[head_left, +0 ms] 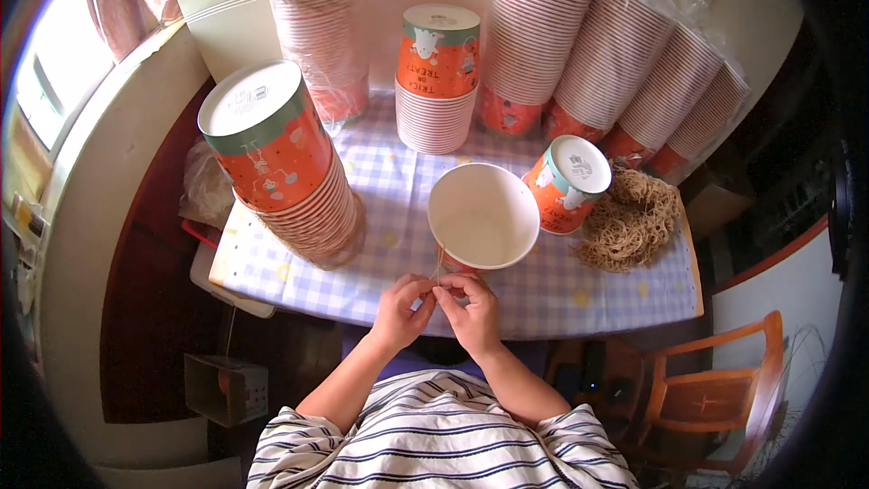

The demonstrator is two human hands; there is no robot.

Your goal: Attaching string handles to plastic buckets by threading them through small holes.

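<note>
A paper bucket (482, 217), white inside, stands upright with its mouth open in front of me. At its near side, a thin piece of twine (440, 264) runs down from the rim to my fingers. My left hand (403, 311) pinches it with thumb and forefinger. Right beside it, my right hand (470, 312) is closed in a pinch on the same twine, fingertips nearly touching the left ones. The twine's ends are too fine to make out. A tangled heap of brown twine (631, 219) lies to the right, against a small upturned orange bucket (554, 195).
A tall stack of upturned orange-and-green buckets (276, 163) stands at left, a shorter stack (439, 81) at the back. Plastic-wrapped bucket stacks (543, 27) line the back right, another wrapped stack (317, 27) the back left. A checked cloth (380, 299) covers the table; a wooden chair (711, 394) stands right.
</note>
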